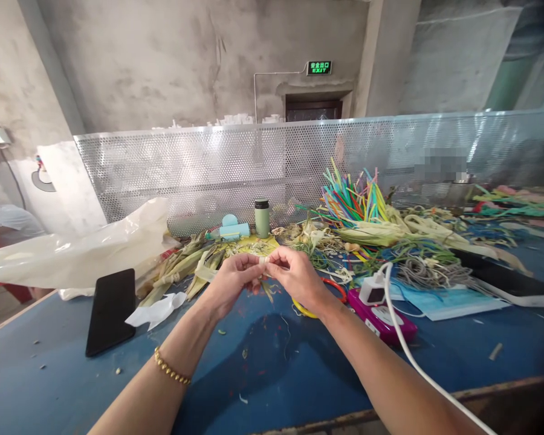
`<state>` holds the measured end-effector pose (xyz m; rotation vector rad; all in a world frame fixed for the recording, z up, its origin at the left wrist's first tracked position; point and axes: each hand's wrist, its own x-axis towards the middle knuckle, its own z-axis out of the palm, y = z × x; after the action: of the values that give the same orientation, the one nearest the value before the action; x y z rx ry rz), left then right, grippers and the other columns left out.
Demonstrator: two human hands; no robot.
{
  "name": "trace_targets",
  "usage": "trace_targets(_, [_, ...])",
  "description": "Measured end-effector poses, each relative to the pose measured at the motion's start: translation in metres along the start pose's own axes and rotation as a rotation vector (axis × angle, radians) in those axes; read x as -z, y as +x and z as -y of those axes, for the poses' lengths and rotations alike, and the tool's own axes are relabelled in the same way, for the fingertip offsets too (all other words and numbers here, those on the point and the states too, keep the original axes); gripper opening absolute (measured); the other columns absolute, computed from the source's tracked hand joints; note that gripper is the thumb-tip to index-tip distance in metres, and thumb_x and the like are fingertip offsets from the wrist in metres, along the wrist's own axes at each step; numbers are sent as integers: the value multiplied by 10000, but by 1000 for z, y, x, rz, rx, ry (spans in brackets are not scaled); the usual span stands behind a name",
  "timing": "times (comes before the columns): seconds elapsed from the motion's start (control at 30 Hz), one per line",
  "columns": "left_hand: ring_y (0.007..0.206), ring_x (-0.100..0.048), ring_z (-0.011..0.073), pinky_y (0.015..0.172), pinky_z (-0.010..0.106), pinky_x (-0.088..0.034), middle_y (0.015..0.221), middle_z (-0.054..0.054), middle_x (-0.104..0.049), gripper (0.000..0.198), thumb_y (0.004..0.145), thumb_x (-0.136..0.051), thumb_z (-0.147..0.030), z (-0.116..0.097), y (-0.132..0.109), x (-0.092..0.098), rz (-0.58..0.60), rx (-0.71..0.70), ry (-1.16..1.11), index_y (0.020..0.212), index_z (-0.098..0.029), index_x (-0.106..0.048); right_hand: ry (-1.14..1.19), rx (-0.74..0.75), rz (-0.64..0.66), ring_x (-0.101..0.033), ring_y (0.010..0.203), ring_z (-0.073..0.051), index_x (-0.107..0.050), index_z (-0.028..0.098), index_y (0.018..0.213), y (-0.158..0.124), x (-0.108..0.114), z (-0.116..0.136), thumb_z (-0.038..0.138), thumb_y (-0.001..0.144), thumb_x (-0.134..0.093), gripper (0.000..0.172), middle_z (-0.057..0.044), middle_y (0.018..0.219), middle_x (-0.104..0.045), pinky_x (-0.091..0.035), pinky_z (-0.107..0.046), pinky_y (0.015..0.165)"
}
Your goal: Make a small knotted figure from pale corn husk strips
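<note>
Your left hand and your right hand meet in the air, and the fingertips of both are pinched tight on a small pale strip. The strip sits right between your two thumbs, up above the blue table. A gold bracelet is on your left wrist. Just under your right hand lie a yellow ring and an orange ring. Beside them is a pink box with a white cord running toward you. To your left lie a white scrap and a black phone. Past your hands is a pile of dry husks. Farther back stand a green bottle and bright straws, in front of a metal wall with holes.
</note>
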<state>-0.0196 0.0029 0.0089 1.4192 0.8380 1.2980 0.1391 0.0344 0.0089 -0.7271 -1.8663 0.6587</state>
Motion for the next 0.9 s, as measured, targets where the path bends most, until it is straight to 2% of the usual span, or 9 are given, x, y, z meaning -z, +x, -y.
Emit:
trace_targets(0.17, [489, -536, 97, 528, 240, -390, 574, -13, -589, 279, 688, -776, -347, -3, -1, -3, 0, -37, 36, 738, -136, -600, 116, -52, -15, -528, 600, -111, -607, 140, 719, 2, 0, -3, 252, 767, -631, 125, -11, 668, -617, -421, -237, 571])
trace_targets(0.4, [481, -561, 128, 545, 253, -412, 499, 31, -620, 217, 746, -713, -323, -7, -3, -7, -30, -31, 193, 696, -138, -612, 50, -92, 16, -492, 542, -99, -596, 143, 706, 1, 0, -4, 237, 779, -593, 119, 1, 605, -585, -381, -224, 514])
trace_targets(0.57, [473, -568, 128, 542, 260, -411, 511, 32, -614, 195, 703, -742, -279, -4, 0, -1, -56, -15, 43, 679, -120, -633, 84, -95, 4, -527, 543, -109, -601, 155, 876, 3, 7, -1, 267, 798, -604, 136, 0, 653, -613, -409, -229, 506])
trace_targets(0.67, [478, -574, 117, 532, 254, -403, 581, 35, -631, 204, 663, -776, -258, -3, 2, 3, -76, 19, -58, 686, -104, -644, 154, -73, 81, -504, 528, -99, -626, 154, 850, 3, 16, 7, 306, 810, -627, 157, 11, 631, -589, -415, -234, 511])
trace_targets(0.8, [493, -583, 111, 537, 253, -414, 643, 35, -640, 215, 647, -796, -249, -4, 2, 3, -62, 35, -125, 700, -93, -656, 308, -58, 218, -569, 634, -104, -657, 147, 923, 1, 26, 18, 291, 775, -693, 210, -21, 773, -661, -476, -256, 622])
trace_targets(0.9, [499, -580, 111, 540, 254, -421, 652, 40, -645, 222, 641, -803, -250, -6, 0, 1, -63, 40, -126, 706, -90, -664, 322, -40, 238, -567, 628, -100, -689, 145, 906, 2, 27, 18, 322, 826, -647, 199, -42, 815, -683, -477, -267, 633])
